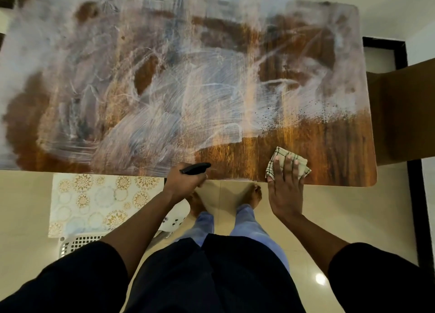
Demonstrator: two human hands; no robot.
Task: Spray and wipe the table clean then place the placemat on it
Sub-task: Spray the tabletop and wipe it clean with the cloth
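No readable text, label, brand, number or sign anywhere in the frame.

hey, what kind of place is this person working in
Probably a room in a home, maybe a dining area: a wooden table smeared with white residue, a glossy tiled floor, and a patterned placemat lying on a white basket beside the person's bare feet.
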